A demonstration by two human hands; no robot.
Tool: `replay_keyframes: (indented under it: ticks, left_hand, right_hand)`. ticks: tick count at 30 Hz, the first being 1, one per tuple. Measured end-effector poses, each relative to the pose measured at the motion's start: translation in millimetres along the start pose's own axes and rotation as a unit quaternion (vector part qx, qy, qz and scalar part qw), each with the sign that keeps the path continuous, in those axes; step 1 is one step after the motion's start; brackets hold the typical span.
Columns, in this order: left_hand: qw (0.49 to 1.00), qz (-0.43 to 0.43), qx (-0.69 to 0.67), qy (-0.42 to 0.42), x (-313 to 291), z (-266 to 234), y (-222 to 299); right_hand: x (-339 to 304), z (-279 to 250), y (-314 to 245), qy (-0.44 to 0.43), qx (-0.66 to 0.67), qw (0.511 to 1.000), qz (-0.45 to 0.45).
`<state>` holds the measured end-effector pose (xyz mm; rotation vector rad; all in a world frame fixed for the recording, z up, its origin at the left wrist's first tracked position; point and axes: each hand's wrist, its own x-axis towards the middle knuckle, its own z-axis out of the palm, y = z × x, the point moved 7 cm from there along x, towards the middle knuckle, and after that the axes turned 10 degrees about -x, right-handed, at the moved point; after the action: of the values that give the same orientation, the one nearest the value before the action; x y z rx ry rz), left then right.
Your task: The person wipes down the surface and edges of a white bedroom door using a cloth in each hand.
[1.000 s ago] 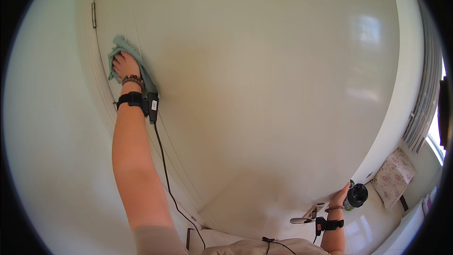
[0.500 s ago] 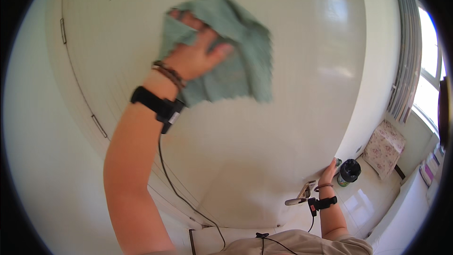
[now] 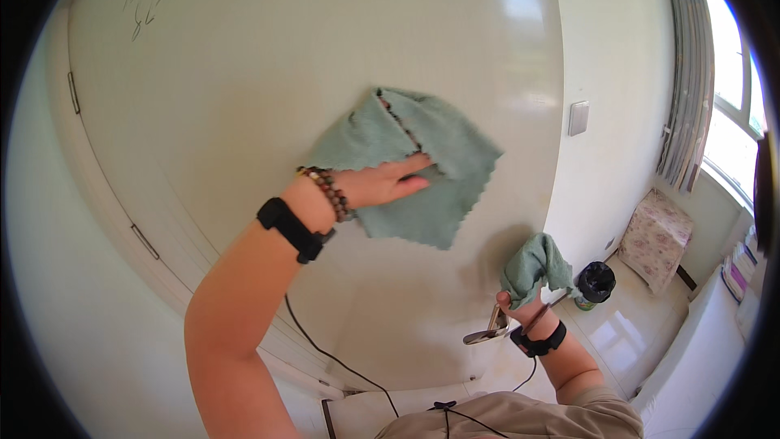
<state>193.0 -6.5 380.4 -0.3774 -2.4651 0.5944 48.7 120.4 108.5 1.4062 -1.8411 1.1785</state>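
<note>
A pale green cloth with a jagged edge lies against the cream door. My left hand holds it there with the palm to the door; a fold of the cloth covers most of the fingers, while the thumb shows. At the door's edge, lower right, my right hand grips a second green cloth, which is bunched up and hides most of the fingers. Just left of that hand is a metal door handle.
Handwriting marks the door's upper left. Hinges run down its left side. On the right are a light switch, a black-lined bin, a flowered cloth-covered block, and a curtain by a window. A cable hangs from my left wrist.
My left hand and its cloth have moved down and a little right over the door. My right hand has risen from beside the door edge, bringing its cloth into plain view. The view has shifted right.
</note>
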Motion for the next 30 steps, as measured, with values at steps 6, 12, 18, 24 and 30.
replay_keyframes:
  ticks: [6, 12, 18, 24, 30]
  left_hand:
    - [0.838, -0.425, 0.204, 0.275, -113, -182, -138]
    - [0.81, -0.458, 0.34, 0.131, -168, -53, -116]
    - [0.897, -0.318, 0.277, 0.131, -151, -67, -84]
    - [0.689, -0.577, 0.369, 0.237, -245, -171, -134]
    - [0.631, -0.596, 0.456, 0.197, -338, -227, -184]
  right_hand:
    - [98, -34, -8, -0.181, 0.028, 0.969, -0.165]
    - [189, -39, -64, -0.035, -0.103, 0.903, -0.416]
    - [252, -29, -145, 0.036, -0.133, 0.837, -0.53]
    - [351, -112, -71, 0.205, -0.069, 0.941, -0.262]
    - [360, -170, -62, 0.404, -0.273, 0.872, -0.047]
